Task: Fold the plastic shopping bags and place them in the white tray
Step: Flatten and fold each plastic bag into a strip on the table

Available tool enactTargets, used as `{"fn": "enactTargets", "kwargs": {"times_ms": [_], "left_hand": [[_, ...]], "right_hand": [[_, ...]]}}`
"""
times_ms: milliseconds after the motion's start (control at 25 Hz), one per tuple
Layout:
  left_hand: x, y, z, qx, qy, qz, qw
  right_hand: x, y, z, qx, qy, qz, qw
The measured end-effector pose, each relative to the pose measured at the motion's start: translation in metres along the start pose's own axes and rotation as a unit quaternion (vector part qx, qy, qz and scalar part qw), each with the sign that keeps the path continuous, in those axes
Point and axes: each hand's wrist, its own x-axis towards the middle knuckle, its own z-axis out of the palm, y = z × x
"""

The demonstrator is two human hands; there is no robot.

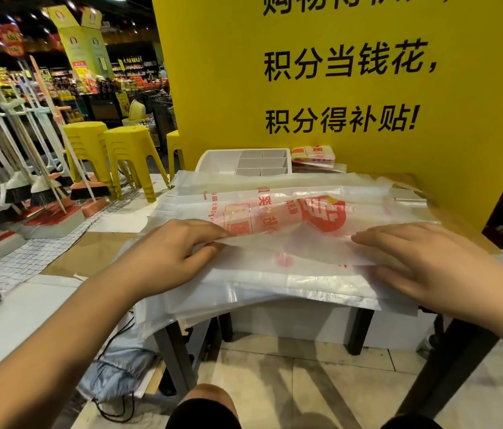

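One top bag [312, 239] is mid-fold on the stack of flat bags [275, 289] covering the table; the left hand [179, 252] pinches its turned-over edge; the right hand [423, 264] lies on that edge, fingers straight (whether its thumb grips beneath the film, I cannot tell); the white tray [213, 161] behind shows bare compartments, so most of the work seemingly remains.
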Motion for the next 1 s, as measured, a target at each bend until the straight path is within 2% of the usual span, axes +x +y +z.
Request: {"fn": "enactTargets", "kwargs": {"times_ms": [80, 160, 240, 360, 520, 600, 680, 800, 1000], "left_hand": [[-0.001, -0.005, -0.002, -0.008, -0.007, 0.007, 1.0], [-0.001, -0.013, 0.0, 0.042, -0.028, 0.031, 0.998], [-0.003, -0.023, 0.004, 0.076, -0.039, 0.043, 0.995], [-0.003, -0.029, -0.004, 0.002, -0.028, 0.007, 1.0], [0.007, -0.037, -0.025, -0.081, -0.089, -0.088, 0.989], [0.012, -0.042, -0.026, -0.147, -0.059, -0.139, 0.978], [0.016, -0.043, -0.021, -0.193, 0.003, -0.189, 0.963], [0.021, -0.041, -0.007, -0.187, 0.086, -0.236, 0.95], [0.026, -0.044, 0.01, -0.18, 0.113, -0.283, 0.935]], "right_hand": [[0.001, 0.002, -0.004, -0.013, 0.06, -0.014, 0.998], [-0.002, 0.002, -0.007, -0.025, 0.074, -0.013, 0.997], [-0.008, 0.006, -0.009, -0.008, 0.044, 0.007, 0.999], [-0.012, 0.02, -0.013, 0.039, -0.044, 0.068, 0.996], [0.007, 0.036, -0.028, 0.125, -0.105, 0.12, 0.979], [0.018, 0.044, -0.036, 0.151, -0.122, 0.16, 0.968], [0.028, 0.052, -0.036, 0.166, -0.14, 0.208, 0.954], [0.039, 0.063, -0.03, 0.163, -0.168, 0.255, 0.938], [0.04, 0.072, -0.02, 0.107, -0.206, 0.32, 0.919]]}}
